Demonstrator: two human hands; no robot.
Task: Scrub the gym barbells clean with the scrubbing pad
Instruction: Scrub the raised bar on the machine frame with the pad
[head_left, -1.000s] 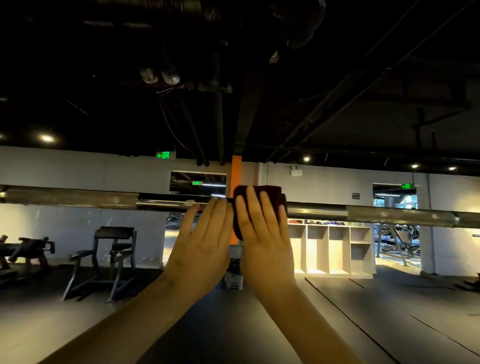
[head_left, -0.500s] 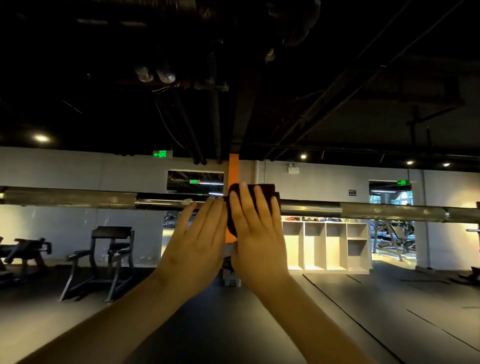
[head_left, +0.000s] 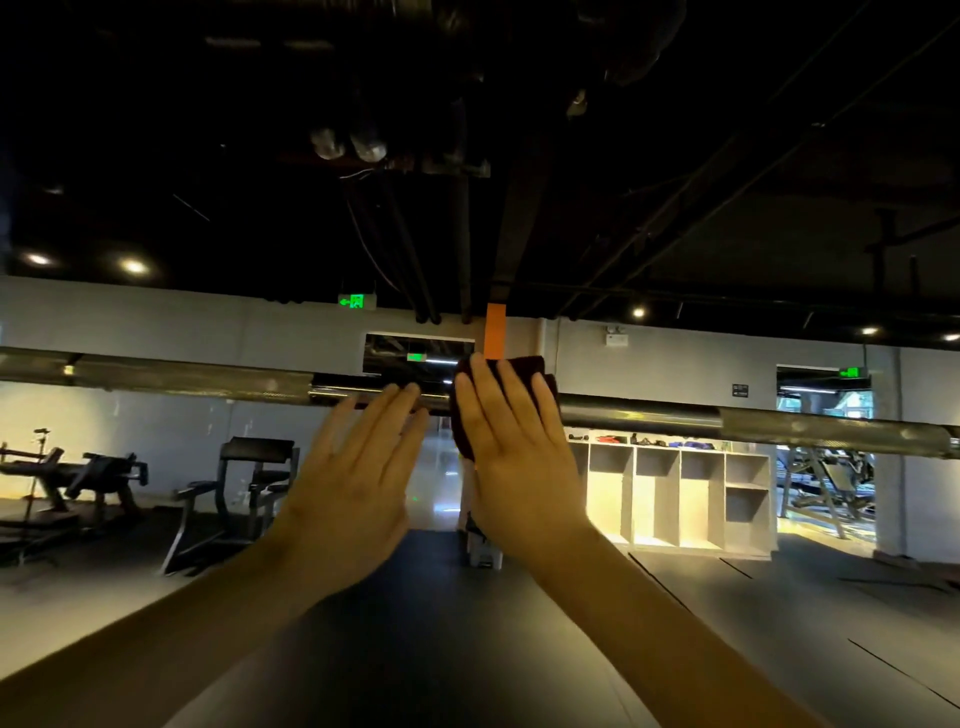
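barbell (head_left: 182, 375): horizontal, across whole view
left hand (head_left: 353, 467): grip flat open, empty, fingertips at bar
scrubbing pad (head_left: 537, 366): dark, on bar centre, just beside left fingertips
right hand (head_left: 519, 457): grip flat, straight fingers pressing pad to bar

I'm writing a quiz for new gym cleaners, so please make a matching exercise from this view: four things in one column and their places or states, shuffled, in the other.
Things
1. scrubbing pad
2. left hand
3. shelf unit
4. barbell

Places or states
A. spans the view from left to right
B. stands against the far wall on the right
C. draped on the barbell, under the straight fingers of the right hand
D. flat, fingertips at the barbell, just left of the scrubbing pad

Pairs: 1-C, 2-D, 3-B, 4-A
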